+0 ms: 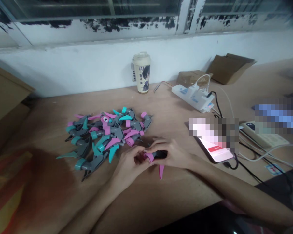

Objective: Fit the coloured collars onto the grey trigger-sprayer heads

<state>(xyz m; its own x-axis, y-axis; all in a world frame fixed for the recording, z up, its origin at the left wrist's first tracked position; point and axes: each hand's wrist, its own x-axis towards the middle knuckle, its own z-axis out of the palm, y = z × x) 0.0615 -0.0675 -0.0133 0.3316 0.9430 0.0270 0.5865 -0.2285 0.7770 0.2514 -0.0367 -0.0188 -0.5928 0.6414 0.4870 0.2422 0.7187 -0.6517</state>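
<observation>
Near the front of the wooden table, my left hand [134,162] and my right hand [172,152] meet around one small grey and pink plastic toy part [149,157]. Its pink ring end sits between the fingers of both hands, and a pink blade-like fin points down below my right hand. My left fingers pinch the ring end; my right fingers curl round the dark grey body. Fingers cover much of the part. Just left of my hands lies a loose pile of similar plastic parts [116,131] in grey, pink and turquoise, some with curved fins and round collars.
A cream coffee cup [143,73] stands by the wall. To the right are a white power strip [192,97] with cables, a lit phone [217,149] and a beige box-shaped device [266,135]. Cardboard boxes [228,68] stand at the back right; another cardboard box [7,87] is at left.
</observation>
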